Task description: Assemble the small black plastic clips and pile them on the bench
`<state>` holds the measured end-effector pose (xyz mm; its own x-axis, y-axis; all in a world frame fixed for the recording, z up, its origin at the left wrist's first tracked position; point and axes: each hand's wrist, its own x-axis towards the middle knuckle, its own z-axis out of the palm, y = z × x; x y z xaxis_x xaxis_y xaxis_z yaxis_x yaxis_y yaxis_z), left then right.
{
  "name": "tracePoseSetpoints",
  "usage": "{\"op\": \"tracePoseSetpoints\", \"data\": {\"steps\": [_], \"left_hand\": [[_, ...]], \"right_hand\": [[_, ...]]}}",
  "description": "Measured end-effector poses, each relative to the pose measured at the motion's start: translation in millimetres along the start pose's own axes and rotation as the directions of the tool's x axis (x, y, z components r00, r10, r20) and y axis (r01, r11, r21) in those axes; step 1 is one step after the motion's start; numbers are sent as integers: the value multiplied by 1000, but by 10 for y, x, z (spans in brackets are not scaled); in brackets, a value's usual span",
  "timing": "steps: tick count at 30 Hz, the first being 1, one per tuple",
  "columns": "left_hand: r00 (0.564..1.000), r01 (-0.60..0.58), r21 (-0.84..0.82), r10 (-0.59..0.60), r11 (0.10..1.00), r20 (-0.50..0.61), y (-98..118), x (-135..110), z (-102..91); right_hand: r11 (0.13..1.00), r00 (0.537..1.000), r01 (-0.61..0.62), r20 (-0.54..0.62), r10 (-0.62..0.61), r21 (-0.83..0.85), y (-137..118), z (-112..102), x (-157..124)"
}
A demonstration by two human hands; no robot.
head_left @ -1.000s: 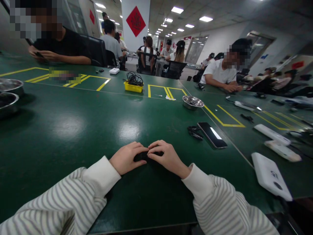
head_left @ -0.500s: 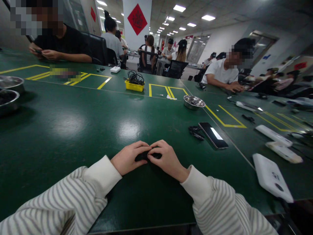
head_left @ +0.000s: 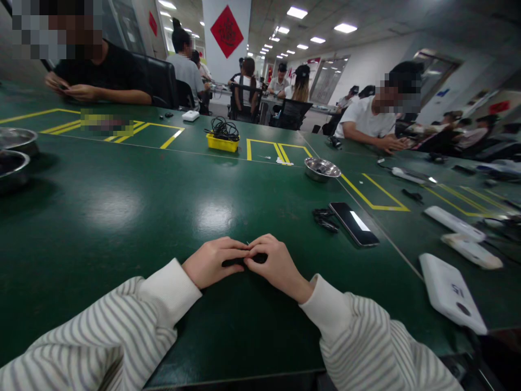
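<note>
My left hand (head_left: 215,262) and my right hand (head_left: 274,263) meet just above the green table, fingertips together. Between them is a small black object (head_left: 233,262), mostly hidden by the fingers, so its kind cannot be made out. The left fingers and thumb curl round its left end. On the right, my thumb and fingers pinch close to its other end. A thin pale tip shows above the point where the fingertips meet. Right of my hands lie a bundled black cable (head_left: 325,220) and a phone (head_left: 354,224) with a lit patch.
A steel bowl (head_left: 322,169) and a yellow tray (head_left: 222,142) of black cables stand farther back. More steel bowls (head_left: 14,172) are at the left edge. White power banks (head_left: 452,293) lie at the right. Co-workers (head_left: 366,122) sit across the green table (head_left: 134,239).
My fingers have shifted slightly around the small black object, and a thin pale tip now shows above the fingertips. The whole view has moved a little; the table's items stay put.
</note>
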<state>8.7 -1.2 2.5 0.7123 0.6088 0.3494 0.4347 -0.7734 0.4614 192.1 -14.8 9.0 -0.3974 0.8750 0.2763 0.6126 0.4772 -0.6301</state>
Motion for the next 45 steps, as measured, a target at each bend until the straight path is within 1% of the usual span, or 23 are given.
{"op": "tracePoseSetpoints", "data": {"steps": [5,7,10,13,15,21,24,26,28,30,32,34,38,40,42,45], "left_hand": [[999,-52,49,53,997,-5,-24,-11,8],[998,-67,68,66,995,5,-26,-17,12],[993,-112,86,109,990,33,-10,-24,18],[986,-158,84,153,984,64,21,-23,27],[984,-166,76,160,983,81,43,-18,31],[979,-185,73,178,980,97,93,-3,24],[981,-177,81,169,981,98,100,1,19],[985,-160,81,154,984,81,90,1,20],[989,-140,78,135,987,63,68,-2,24],[993,-115,77,111,990,49,44,-5,28],[995,-95,75,92,993,42,26,-6,27],[996,-85,72,82,994,37,21,-3,23],[996,-80,72,77,994,45,29,5,17],[996,-83,75,80,994,45,27,6,20],[996,-85,79,81,993,44,18,5,24],[997,-78,83,75,993,34,0,2,29]], "right_hand": [[999,1000,24,0,-25,35,9,-61,18],[999,999,2,-36,-1,41,31,-102,39],[998,995,-61,-83,61,5,94,-142,79],[993,991,-113,-71,110,-37,160,-140,120],[990,990,-126,-64,122,-57,186,-117,140],[989,996,-87,-23,85,-118,197,-57,158],[984,998,-27,51,36,-178,182,-123,165],[969,993,-8,109,36,-248,162,-200,170],[947,988,-36,131,82,-319,141,-277,169],[932,979,-104,130,158,-348,128,-337,164],[927,963,-172,143,230,-333,129,-373,158],[934,955,-196,158,251,-300,141,-390,157],[940,973,-143,130,191,-308,163,-401,167],[937,973,-130,139,183,-324,171,-408,168],[940,961,-153,175,213,-303,183,-418,162],[931,931,-233,213,297,-280,197,-436,140]]}}
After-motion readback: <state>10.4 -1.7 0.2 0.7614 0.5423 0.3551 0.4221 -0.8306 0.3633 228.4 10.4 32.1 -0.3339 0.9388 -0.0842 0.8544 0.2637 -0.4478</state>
